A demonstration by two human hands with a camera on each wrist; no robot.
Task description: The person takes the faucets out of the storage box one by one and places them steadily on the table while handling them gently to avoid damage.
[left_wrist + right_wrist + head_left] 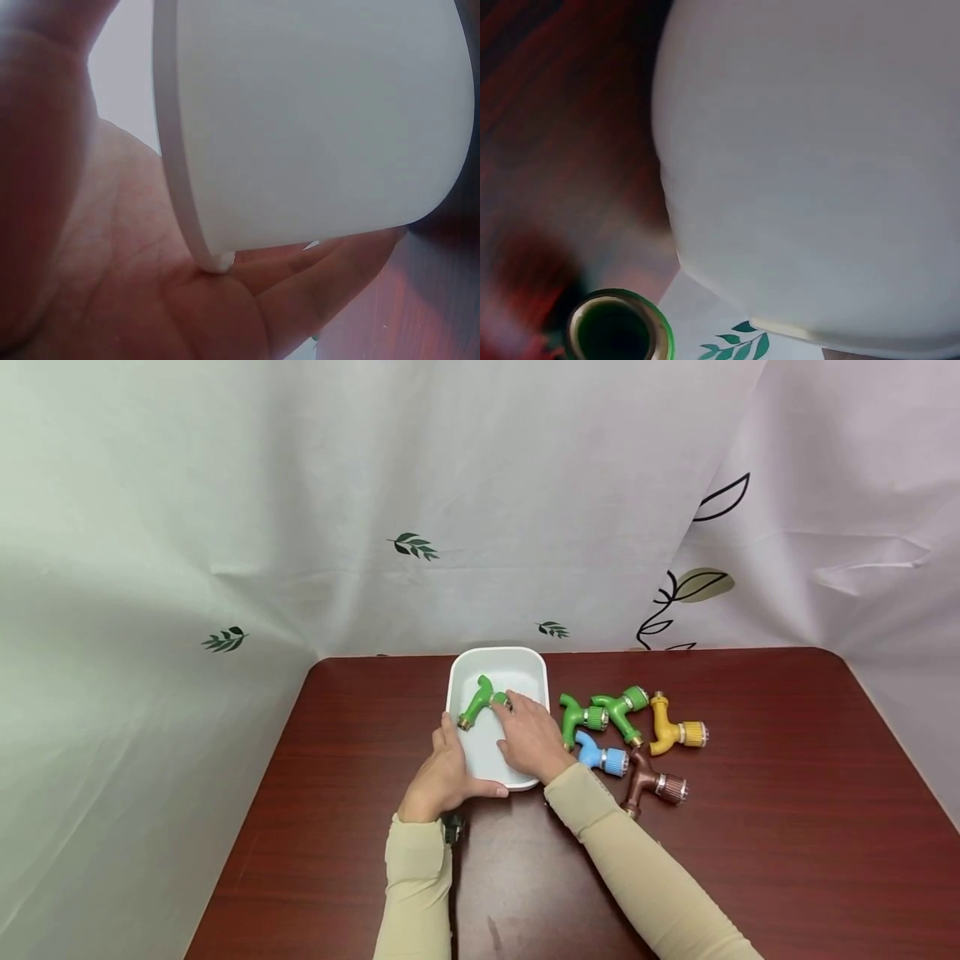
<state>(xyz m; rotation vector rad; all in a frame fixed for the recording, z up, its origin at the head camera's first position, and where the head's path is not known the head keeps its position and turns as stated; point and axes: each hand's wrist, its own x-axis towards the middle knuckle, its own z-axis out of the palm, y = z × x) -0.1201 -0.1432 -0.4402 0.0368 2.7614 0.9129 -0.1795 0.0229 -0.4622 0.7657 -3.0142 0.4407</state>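
A white plastic tub (487,758) stands near the table's far edge. My left hand (442,781) holds its near left corner, fingers along the left side and thumb along the front. In the left wrist view the palm meets the rim of the tub (315,127). Inside the tub is a green tap (477,702) with a brass threaded end; my right hand (531,737) reaches over the right rim and pinches its ribbed knob. The fingertips partly cover the knob. The right wrist view shows mostly the tub's outer wall (802,165).
Right of the tub on the dark red table (345,760) lie two more green taps (572,714) (618,714), a blue tap (588,750), a yellow tap (663,727) and a brown tap (642,777). A pale leaf-printed curtain (480,593) hangs behind the table.
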